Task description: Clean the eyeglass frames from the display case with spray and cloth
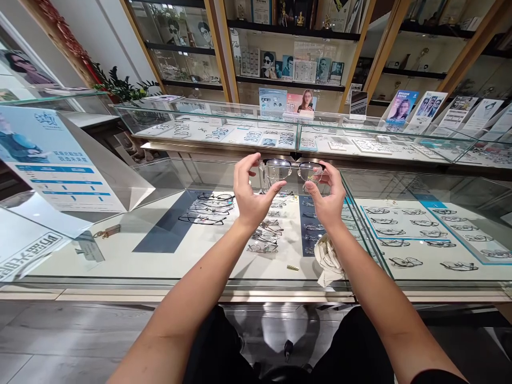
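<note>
A pair of glasses with dark upper rims (295, 168) is held up above the glass display counter, level and lenses upright. My left hand (253, 191) grips its left end with the fingers curled and the thumb below. At the right end, my right hand (328, 193) holds the frame in the same way. Beneath my hands, rows of glasses (264, 234) lie inside the case. A crumpled beige cloth (330, 260) is beside my right forearm, near the counter's front edge.
On the left stands a tent-shaped sign (60, 160), with a small brown item (107, 231) near it. More glasses (406, 261) fill the case at right. A second glass counter (240, 114) with standing cards runs behind, before wall shelves (296, 37).
</note>
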Demonstrator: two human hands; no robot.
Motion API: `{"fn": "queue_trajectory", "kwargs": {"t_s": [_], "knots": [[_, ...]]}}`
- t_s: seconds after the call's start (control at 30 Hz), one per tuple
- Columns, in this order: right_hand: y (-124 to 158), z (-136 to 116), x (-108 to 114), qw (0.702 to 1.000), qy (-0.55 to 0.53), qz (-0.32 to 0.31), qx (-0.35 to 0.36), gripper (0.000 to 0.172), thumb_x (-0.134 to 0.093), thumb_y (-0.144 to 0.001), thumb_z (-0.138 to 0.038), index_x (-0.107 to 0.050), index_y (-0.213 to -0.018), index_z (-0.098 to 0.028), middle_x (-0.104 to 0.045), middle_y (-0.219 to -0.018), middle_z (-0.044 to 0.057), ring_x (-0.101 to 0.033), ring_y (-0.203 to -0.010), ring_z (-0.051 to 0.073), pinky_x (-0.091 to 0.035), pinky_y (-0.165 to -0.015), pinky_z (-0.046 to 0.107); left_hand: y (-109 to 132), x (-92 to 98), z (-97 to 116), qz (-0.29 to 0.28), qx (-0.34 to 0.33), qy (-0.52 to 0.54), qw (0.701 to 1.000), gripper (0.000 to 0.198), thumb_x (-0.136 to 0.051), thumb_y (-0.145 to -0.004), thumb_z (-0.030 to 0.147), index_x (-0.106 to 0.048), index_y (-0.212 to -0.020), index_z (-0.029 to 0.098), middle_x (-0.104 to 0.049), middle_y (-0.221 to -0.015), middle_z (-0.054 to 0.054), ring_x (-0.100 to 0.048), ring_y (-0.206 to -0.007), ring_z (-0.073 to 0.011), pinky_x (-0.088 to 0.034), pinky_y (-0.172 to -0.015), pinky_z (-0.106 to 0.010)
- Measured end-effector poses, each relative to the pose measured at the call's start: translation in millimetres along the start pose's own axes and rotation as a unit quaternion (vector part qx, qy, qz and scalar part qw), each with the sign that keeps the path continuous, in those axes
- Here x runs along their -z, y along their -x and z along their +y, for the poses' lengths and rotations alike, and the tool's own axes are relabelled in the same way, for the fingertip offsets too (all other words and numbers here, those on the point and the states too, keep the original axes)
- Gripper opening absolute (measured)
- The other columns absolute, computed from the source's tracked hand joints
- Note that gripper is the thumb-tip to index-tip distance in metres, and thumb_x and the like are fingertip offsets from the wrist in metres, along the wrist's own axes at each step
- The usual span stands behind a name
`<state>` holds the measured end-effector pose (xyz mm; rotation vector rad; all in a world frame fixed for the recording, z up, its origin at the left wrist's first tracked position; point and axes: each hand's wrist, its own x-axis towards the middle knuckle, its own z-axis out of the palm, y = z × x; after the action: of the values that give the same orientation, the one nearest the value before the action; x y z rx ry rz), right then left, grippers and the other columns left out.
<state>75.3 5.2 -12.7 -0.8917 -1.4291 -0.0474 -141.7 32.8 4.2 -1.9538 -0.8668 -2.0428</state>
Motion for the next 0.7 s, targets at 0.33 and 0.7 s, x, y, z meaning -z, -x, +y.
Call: {"fn": "queue_trajectory", "kwargs": {"t_s": [0.33,0.7], "knots": [[0.4,-4.7,0.3,1.0,-0.01,0.002,-0.012,0.062,-0.074,-0.101,-0.07,-0.06,-0.153,-0.041,-0.077,-0.132,0.007,-0.08,-0.104,0.03,-0.069,-0.102,0.059,1.6,-1.5,2.9,-0.003,0.009,0.009,1.0,0.071,-0.078,-0.095,0.077,-0.068,-0.145,0.026,-0.07,-0.127,-0.011,-0.067,-0.112,-0.0266,-0.058,-0.088,-0.041],[3.7,4.8,-5.3,0.999,-0.018,-0.034,-0.026,0.066,-0.068,-0.104,-0.071,-0.049,-0.159,-0.04,-0.076,-0.14,0.01,-0.079,-0.115,0.032,-0.068,-0.103,0.056,3.4,-2.2,1.8,0.014,0.013,-0.024,1.0,0.078,-0.073,-0.094,0.084,-0.069,-0.145,0.026,-0.063,-0.123,-0.011,-0.065,-0.118,-0.0289,-0.058,-0.101,-0.046]]}}
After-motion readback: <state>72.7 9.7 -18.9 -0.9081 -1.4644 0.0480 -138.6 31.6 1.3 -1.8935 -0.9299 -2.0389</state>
